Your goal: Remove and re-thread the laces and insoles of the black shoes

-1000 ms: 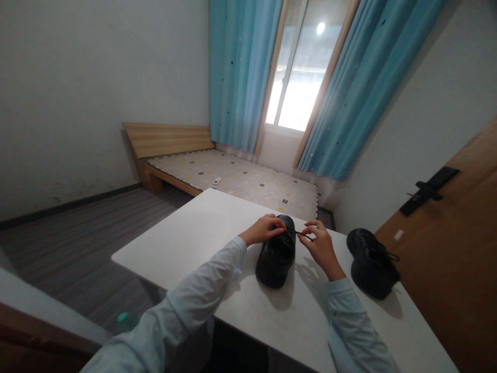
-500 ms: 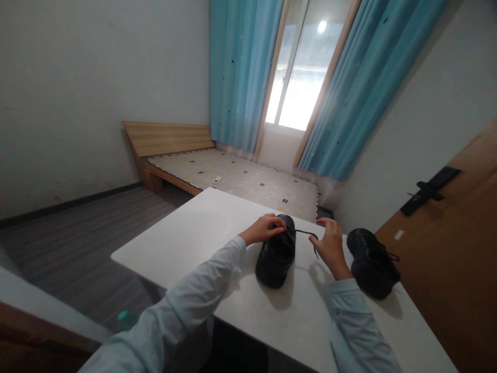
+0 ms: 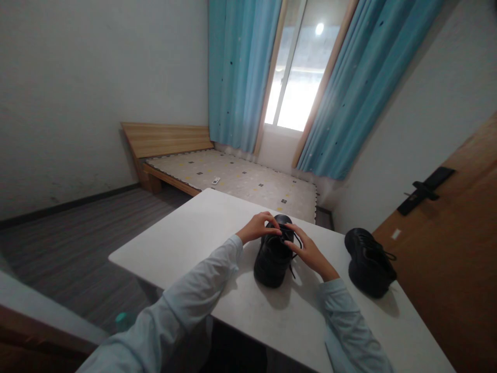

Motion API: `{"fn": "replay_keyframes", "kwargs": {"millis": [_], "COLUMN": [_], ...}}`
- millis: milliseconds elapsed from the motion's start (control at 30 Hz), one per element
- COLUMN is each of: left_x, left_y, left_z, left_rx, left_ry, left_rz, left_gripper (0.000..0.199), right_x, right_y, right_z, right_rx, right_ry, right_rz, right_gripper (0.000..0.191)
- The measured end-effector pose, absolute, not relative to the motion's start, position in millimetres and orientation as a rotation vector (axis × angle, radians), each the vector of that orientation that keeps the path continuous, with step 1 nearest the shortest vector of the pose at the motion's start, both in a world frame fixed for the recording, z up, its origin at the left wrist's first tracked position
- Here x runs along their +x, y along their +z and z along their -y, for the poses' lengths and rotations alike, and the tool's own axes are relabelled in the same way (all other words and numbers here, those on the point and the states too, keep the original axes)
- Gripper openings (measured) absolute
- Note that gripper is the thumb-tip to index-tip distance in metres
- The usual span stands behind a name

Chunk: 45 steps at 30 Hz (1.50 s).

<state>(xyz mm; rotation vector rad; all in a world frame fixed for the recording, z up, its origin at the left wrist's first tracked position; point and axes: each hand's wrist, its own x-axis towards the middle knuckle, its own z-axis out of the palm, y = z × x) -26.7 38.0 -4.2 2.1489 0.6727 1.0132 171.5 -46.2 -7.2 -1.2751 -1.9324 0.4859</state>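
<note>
Grey-white walls (image 3: 97, 77) enclose a small room, with a white table (image 3: 174, 238) beneath both of my hands. My left grip (image 3: 258, 228) lies over the left side of a black shoe (image 3: 268, 269), thumb and forefinger almost meeting above the lacing; whether they clamp on anything I cannot tell, since the parts there are dark on dark. My right grip (image 3: 308, 251) lies at the opposite side, thumb and forefinger spread apart near the shoe's opening. A dark lace (image 3: 300, 241) loops beside these right fingers, and a loose end hangs below them along the shoe's right flank. The shoe stands upright between my hands, sole on the table, its toe beyond them and its heel on the near side. Well to the right of my right grip, a second black shoe (image 3: 370, 264) stands near the table's edge, a loop of its lace sticking out; past it is a wooden door (image 3: 446, 259) with a black handle (image 3: 426, 191). Beyond both hands lies a patterned mattress (image 3: 236, 168) bearing a small white object (image 3: 216, 181); farther off, blue curtains (image 3: 244, 72) flank a bright window (image 3: 297, 93).
</note>
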Motion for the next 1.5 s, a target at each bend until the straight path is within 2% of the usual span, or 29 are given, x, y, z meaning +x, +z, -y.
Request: {"fn": "replay_keyframes", "kwargs": {"millis": [467, 700, 1100, 1500], "left_x": [-20, -24, -17, -8], "left_y": [-4, 1, -4, -3], "left_z": [-34, -35, -28, -22], "left_rx": [2.108, 2.151, 2.153, 2.272], "left_ry": [0.978, 0.975, 0.899, 1.023], "left_rz": [-0.726, -0.738, -0.742, -0.927], "left_gripper": [0.023, 0.029, 0.018, 0.012], "right_x": [168, 168, 157, 151], "right_y": [-11, -11, -17, -16], "right_z": [45, 44, 42, 41], "right_rx": [-1.215, -1.214, -1.288, -1.291], "right_ry": [0.493, 0.482, 0.401, 0.418], "right_rz": [1.934, 1.941, 1.807, 1.802], "right_gripper": [0.047, 0.046, 0.038, 0.047]}}
